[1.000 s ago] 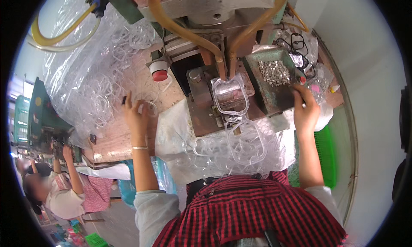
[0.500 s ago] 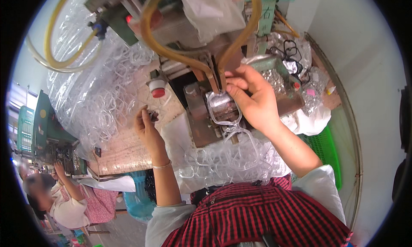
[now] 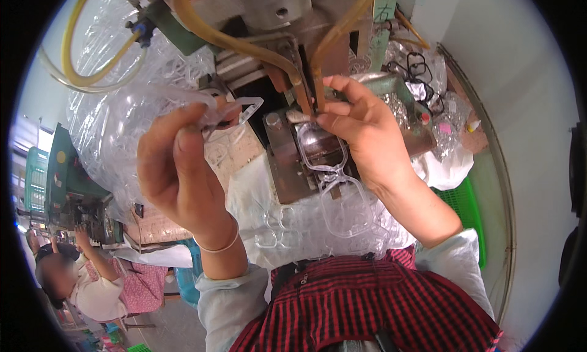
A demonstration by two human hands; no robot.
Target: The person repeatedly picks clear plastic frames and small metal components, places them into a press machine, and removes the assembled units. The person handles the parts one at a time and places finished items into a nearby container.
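Observation:
At the machine, a clear spectacle frame (image 3: pixel 326 167) hangs with its upper lens rim at the metal block (image 3: pixel 284 168). My right hand (image 3: pixel 370 132) pinches near that rim's top edge, right beside the two copper-coloured prongs (image 3: pixel 310 101). The other lens rim hangs down toward my lap. To the left, my left hand (image 3: pixel 183 162) is raised, its thumb and fingers closed on another clear spectacle frame (image 3: pixel 249 109). Part of that frame blurs into the clear plastic behind it.
Clear plastic bags (image 3: pixel 104 132) with many clear frames cover the left of the table. A green tray (image 3: pixel 397 98) of small metal parts and black frames (image 3: pixel 416 68) lie at the right. Below is a green basket (image 3: pixel 465 208). Another person (image 3: pixel 85 285) sits at the far left.
My left hand has risen toward me and left, and now holds a clear spectacle frame. My right hand stays at the prongs. The white plastic over the machine has gone from view.

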